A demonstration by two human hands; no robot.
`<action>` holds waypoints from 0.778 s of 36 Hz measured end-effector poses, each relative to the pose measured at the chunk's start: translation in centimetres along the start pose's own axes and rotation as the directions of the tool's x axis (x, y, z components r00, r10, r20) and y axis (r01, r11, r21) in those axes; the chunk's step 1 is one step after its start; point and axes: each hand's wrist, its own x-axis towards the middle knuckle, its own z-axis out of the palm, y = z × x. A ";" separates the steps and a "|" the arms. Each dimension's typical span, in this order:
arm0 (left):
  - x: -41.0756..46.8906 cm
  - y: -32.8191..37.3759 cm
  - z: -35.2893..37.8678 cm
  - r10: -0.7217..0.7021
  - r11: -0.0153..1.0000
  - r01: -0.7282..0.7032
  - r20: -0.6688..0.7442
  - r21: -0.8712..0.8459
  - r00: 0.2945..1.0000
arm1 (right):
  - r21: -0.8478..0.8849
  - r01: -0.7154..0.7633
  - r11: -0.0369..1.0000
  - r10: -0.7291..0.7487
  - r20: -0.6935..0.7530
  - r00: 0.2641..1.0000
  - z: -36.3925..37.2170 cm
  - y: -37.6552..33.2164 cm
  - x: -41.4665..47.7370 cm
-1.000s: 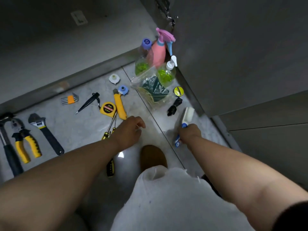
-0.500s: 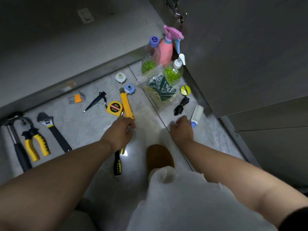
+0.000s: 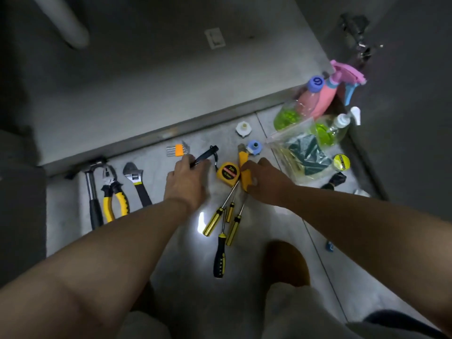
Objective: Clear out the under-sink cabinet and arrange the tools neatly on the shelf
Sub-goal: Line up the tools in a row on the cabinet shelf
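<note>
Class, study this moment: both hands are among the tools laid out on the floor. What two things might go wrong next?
1. The right hand grips the yellow utility knife. Its blade end is too blurred to judge, so a cut is possible.
2. The screwdrivers lie loosely crossed, with their shafts reaching the knife and the tape measure. Lifting the knife may scatter them.

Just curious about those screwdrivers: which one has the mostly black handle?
The screwdriver lying nearest the person; its handle is black with a yellow top, while the other three have yellow handles.
</note>
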 end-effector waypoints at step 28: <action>-1.7 -1.8 2.6 -0.107 0.962 0.114 0.039 -0.248 0.993 | -0.302 -0.075 0.950 0.083 0.013 0.996 2.4 -0.8 -0.3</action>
